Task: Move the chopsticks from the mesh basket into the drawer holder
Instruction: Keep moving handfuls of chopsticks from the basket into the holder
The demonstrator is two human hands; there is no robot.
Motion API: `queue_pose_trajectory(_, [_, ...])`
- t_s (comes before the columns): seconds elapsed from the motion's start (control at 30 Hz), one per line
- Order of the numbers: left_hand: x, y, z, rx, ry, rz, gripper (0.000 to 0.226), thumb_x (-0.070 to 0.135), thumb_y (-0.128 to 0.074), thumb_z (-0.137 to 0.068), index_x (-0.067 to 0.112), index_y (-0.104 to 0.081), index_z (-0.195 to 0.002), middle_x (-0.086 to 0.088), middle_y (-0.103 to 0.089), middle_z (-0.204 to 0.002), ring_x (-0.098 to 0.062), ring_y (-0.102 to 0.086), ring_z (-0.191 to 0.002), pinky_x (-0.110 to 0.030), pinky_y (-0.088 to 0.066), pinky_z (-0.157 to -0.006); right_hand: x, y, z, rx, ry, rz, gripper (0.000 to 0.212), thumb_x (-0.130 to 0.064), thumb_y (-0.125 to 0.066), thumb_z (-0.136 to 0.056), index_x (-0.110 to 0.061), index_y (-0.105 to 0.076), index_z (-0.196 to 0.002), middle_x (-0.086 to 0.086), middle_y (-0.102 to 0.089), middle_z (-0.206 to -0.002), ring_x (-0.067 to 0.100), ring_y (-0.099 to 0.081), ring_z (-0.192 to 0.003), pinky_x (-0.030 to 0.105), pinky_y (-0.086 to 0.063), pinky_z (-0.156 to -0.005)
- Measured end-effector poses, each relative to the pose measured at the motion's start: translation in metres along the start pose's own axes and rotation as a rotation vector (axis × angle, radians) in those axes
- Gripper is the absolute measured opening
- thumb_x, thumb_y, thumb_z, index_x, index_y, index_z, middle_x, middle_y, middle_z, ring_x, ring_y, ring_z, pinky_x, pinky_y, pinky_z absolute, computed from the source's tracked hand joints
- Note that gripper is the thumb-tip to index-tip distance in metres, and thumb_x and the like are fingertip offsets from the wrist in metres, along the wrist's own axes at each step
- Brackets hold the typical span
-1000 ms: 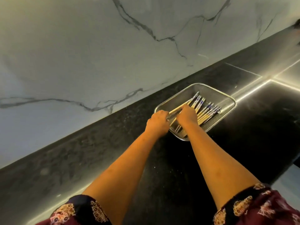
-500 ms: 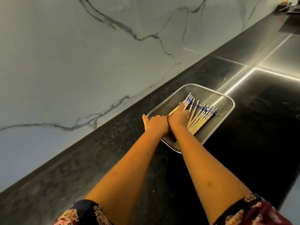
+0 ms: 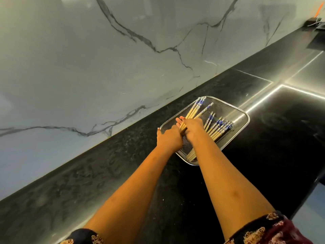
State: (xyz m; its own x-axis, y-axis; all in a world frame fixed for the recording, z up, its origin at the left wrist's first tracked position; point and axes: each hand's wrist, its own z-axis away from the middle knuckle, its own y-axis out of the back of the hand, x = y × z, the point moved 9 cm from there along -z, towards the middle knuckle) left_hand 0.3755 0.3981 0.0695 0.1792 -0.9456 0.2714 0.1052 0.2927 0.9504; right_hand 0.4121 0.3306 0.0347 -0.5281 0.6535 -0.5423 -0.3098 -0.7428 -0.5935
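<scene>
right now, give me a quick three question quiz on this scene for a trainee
1. True or false: the rectangular silver mesh basket is empty.
2. The right hand grips: A) the basket rim, B) a bundle of blue-tipped bamboo chopsticks, C) nothing?
3. What surface does the basket stand on?
Key: 1 false; 2 B; 3 the black stone counter.

On the dark surface (image 3: 123, 173), the right grip (image 3: 192, 126) clasps a chopstick bundle (image 3: 195, 107) over the mesh basket (image 3: 241, 117), its ends pointing toward one o'clock. Loose chopsticks (image 3: 218, 127) lie at the bundle's three o'clock, and the left grip (image 3: 168, 140) is at its nine o'clock.
</scene>
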Motion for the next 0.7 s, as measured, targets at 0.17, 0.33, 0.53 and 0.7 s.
queue_pose_trajectory(0.17, [-0.015,0.013,0.025,-0.022,0.030,0.033,0.007,0.021,-0.036,-0.098,0.019,-0.039,-0.104,0.005,-0.049,-0.075,-0.020,-0.050,-0.080,-0.052,-0.027,-0.104,-0.012,0.002,0.019,-0.090,0.046,0.096,0.028,0.002,-0.048,-0.095,0.008,-0.049,-0.122,0.023,-0.057,-0.114,0.024,-0.066,-0.082,0.039,-0.054,-0.076])
queue_pose_trajectory(0.33, [-0.046,0.023,0.053,-0.048,0.032,0.396,0.012,0.030,-0.047,-0.095,0.021,-0.054,-0.097,-0.001,-0.058,-0.083,-0.015,-0.054,-0.076,-0.035,-0.045,-0.077,-0.010,0.009,0.033,-0.125,0.038,-0.006,0.030,0.000,-0.046,-0.096,0.003,-0.045,-0.126,0.018,-0.056,-0.106,0.025,-0.065,-0.081,0.040,-0.054,-0.071])
queue_pose_trajectory(0.53, [-0.070,0.019,0.090,0.306,0.041,1.319,0.028,0.006,-0.071,-0.078,0.022,-0.064,-0.101,0.002,-0.071,-0.097,-0.005,-0.068,-0.089,-0.014,-0.053,-0.071,0.008,0.000,0.053,-0.149,0.033,-0.164,0.032,0.002,-0.043,-0.097,0.003,-0.043,-0.129,0.019,-0.057,-0.104,0.033,-0.062,-0.112,0.045,-0.053,-0.086])
queue_pose_trajectory(0.7, [-0.053,0.001,0.098,0.270,0.043,1.512,0.032,0.026,-0.061,-0.087,0.024,-0.057,-0.118,0.006,-0.067,-0.113,-0.004,-0.063,-0.103,-0.022,-0.048,-0.084,0.040,-0.018,0.079,-0.210,-0.024,-0.151,0.035,-0.003,-0.043,-0.098,0.002,-0.043,-0.133,0.019,-0.061,-0.112,0.031,-0.061,-0.114,0.046,-0.052,-0.091])
